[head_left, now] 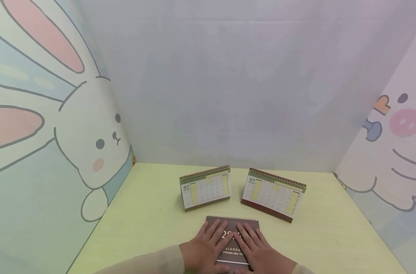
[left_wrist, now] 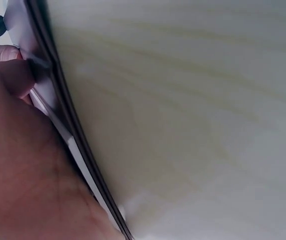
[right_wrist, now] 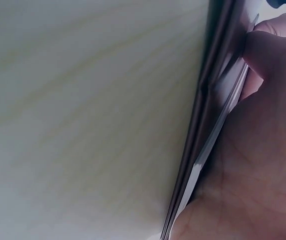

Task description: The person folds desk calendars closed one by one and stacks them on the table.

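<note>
A dark brown desk calendar [head_left: 232, 243] with a spiral binding along its far edge lies flat at the front of the table in the head view. Its cover carries pale lettering, partly hidden under fingers. My left hand [head_left: 204, 249] rests on its left half, fingers straight and spread. On the right half lies my right hand [head_left: 259, 249], spread the same way, with the index fingertips of both hands close together near the middle. Both wrist views show the calendar's layered edge [left_wrist: 77, 135] beside the palm, and the right palm [right_wrist: 243, 165] lies along the other side.
Two desk calendars stand propped up farther back: one with a grey-brown base [head_left: 206, 188] at the left, one with a dark red base [head_left: 273, 195] at the right. The pale yellow table [head_left: 143, 217] meets a plain back wall [head_left: 221, 91] and side walls with cartoon animals.
</note>
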`<state>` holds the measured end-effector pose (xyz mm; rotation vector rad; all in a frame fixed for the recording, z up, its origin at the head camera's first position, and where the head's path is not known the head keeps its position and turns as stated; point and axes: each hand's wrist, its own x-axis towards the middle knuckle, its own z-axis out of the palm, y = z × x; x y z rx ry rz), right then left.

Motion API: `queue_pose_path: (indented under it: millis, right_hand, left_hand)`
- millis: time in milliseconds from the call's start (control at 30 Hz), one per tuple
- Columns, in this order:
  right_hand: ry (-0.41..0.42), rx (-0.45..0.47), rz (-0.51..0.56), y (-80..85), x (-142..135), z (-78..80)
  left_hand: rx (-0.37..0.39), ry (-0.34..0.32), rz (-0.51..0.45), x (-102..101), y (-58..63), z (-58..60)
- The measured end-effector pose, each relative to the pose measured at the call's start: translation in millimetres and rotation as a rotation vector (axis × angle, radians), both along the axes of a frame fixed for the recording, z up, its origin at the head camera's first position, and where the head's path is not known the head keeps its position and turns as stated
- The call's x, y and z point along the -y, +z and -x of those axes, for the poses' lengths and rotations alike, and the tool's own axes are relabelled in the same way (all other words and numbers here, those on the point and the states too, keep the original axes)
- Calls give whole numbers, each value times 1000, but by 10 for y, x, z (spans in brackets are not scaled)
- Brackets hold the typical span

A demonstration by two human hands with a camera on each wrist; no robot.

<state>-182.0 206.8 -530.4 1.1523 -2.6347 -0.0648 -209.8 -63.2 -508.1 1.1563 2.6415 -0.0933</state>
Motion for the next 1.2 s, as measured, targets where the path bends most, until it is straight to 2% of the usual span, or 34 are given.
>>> queue_pose_path:
  millis: [233, 400, 467, 567, 667, 733, 800, 900, 1000, 1100, 1200]
  right_hand:
    - [22, 48, -26, -64, -46, 29]
    - [13, 10, -14, -27, -35, 17]
    - [-7, 69, -9, 21, -26, 19]
    - [-48, 263, -19, 90, -26, 54]
    - [-87, 440, 5, 143, -25, 99]
    - [-103, 481, 39, 172, -27, 114]
    - [-113, 454, 87, 194, -29, 117]
    - [-167, 378, 172, 210, -22, 114]
    - [-268, 348, 260, 207, 1, 123]
    - [-401, 362, 320, 190, 16, 128]
    - [-530, 376, 328, 179, 14, 119]
  left_hand:
    - [13, 5, -8, 3, -2, -10]
    - [3, 2, -24, 14, -3, -24]
    - [-14, 2, -27, 5, 9, -26]
    - [-36, 3, -27, -20, 42, -16]
    - [-7, 25, -54, -47, 86, 4]
    - [14, 45, -92, -57, 117, 21]
    - [2, 66, -159, -66, 146, 44]
    - [-51, 149, -271, -69, 176, 60]
    - [-98, 304, -359, -62, 188, 60]
    - [-119, 461, -381, -47, 186, 57]
    - [-128, 558, -359, -19, 168, 60]
